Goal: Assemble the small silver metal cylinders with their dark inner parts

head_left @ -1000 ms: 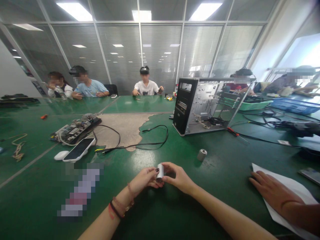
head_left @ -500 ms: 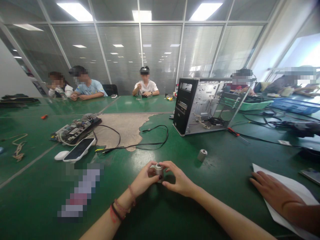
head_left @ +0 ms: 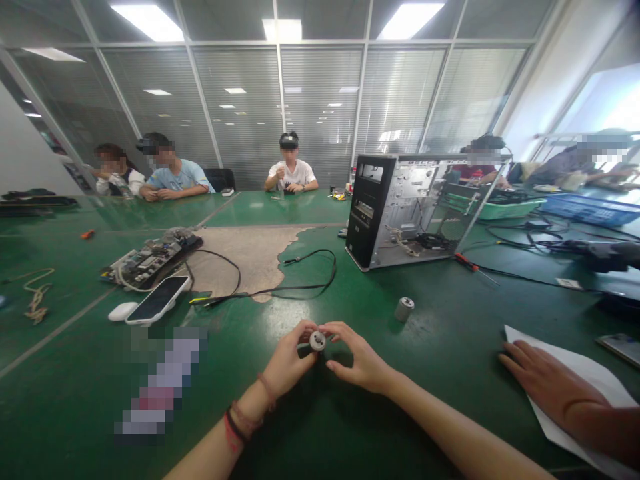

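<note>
A small cylindrical metal motor point(head_left: 317, 341) is between my two hands, above the green table. It is tilted so that its round end, with a shaft stub and small dark holes, faces me. My left hand point(head_left: 287, 360) grips it from the left, fingers behind and thumb below. My right hand point(head_left: 363, 360) curves around its right side. The right fingertips are at the motor's far edge, while the right thumb stays apart from it. A second, similar motor point(head_left: 405, 309) stands upright on the table, to the right and farther off.
An open computer case point(head_left: 400, 213) stands behind the second motor, near a red screwdriver point(head_left: 467, 262). On the left lie a phone point(head_left: 157, 300), a circuit assembly point(head_left: 153, 257) and a black cable point(head_left: 300, 288). Another person's hand point(head_left: 555, 380) rests on white paper point(head_left: 615, 383) at the right.
The motor was upright between my hands; its top end has now tipped toward me. My left thumb has shifted lower on it. The right hand has barely moved.
</note>
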A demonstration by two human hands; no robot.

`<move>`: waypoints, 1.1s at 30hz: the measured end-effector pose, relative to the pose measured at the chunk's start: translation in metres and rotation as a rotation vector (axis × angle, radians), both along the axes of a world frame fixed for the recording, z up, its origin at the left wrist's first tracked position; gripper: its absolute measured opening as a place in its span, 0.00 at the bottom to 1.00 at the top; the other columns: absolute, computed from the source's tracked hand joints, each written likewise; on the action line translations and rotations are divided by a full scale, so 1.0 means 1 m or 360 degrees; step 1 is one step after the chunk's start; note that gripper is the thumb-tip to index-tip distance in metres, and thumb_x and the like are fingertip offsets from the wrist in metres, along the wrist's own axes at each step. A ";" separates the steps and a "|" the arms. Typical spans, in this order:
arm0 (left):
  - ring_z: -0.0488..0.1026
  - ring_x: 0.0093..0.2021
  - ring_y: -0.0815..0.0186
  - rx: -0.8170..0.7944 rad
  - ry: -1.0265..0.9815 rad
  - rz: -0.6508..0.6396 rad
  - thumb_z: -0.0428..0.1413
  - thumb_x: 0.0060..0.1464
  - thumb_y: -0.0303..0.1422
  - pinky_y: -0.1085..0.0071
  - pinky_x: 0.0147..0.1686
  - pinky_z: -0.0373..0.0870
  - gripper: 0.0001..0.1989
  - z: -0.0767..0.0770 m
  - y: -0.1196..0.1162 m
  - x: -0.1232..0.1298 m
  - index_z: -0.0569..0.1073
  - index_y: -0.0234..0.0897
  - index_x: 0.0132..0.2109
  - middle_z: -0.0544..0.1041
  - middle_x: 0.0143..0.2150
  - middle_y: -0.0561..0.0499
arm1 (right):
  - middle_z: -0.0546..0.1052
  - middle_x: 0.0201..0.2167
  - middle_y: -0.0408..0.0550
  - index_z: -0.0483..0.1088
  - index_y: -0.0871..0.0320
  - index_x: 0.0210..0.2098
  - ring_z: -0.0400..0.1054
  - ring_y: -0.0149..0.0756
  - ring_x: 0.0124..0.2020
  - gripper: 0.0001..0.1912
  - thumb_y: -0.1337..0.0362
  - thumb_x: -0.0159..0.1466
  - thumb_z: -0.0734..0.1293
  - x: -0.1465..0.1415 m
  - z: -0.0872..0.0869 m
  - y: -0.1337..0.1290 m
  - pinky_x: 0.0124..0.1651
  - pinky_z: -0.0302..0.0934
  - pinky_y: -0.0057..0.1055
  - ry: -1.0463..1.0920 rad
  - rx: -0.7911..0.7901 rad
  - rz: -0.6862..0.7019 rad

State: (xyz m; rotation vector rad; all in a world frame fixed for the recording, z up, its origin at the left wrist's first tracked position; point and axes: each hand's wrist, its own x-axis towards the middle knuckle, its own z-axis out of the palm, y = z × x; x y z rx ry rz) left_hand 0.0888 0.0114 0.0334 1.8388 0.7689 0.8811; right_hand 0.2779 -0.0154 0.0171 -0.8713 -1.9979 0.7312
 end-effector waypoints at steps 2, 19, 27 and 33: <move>0.71 0.43 0.64 0.0043 0.0057 0.0019 0.53 0.49 0.24 0.70 0.45 0.66 0.13 0.001 0.000 0.000 0.65 0.37 0.43 0.73 0.41 0.49 | 0.65 0.52 0.51 0.57 0.54 0.56 0.60 0.39 0.52 0.32 0.72 0.53 0.66 0.000 0.000 0.000 0.52 0.59 0.35 -0.0005 0.0013 -0.0015; 0.71 0.41 0.64 0.0098 0.0301 -0.0049 0.54 0.45 0.23 0.71 0.42 0.64 0.17 -0.004 0.002 -0.003 0.66 0.37 0.45 0.75 0.39 0.51 | 0.68 0.47 0.51 0.62 0.55 0.50 0.63 0.39 0.49 0.18 0.66 0.60 0.63 -0.001 -0.003 0.003 0.49 0.60 0.35 0.0033 0.0089 -0.0121; 0.72 0.38 0.65 0.0078 0.0381 -0.0038 0.54 0.45 0.23 0.73 0.38 0.64 0.17 -0.005 0.003 -0.002 0.66 0.37 0.44 0.75 0.38 0.53 | 0.69 0.44 0.50 0.65 0.56 0.46 0.63 0.38 0.48 0.14 0.68 0.60 0.63 -0.007 -0.003 0.004 0.52 0.58 0.36 0.0051 0.0072 -0.0141; 0.71 0.38 0.65 0.0119 0.0468 -0.0039 0.55 0.43 0.24 0.73 0.39 0.64 0.18 -0.004 0.003 -0.004 0.66 0.37 0.45 0.74 0.39 0.52 | 0.69 0.41 0.49 0.68 0.56 0.40 0.64 0.36 0.45 0.08 0.69 0.60 0.63 -0.011 -0.002 0.005 0.50 0.59 0.34 0.0091 0.0057 -0.0173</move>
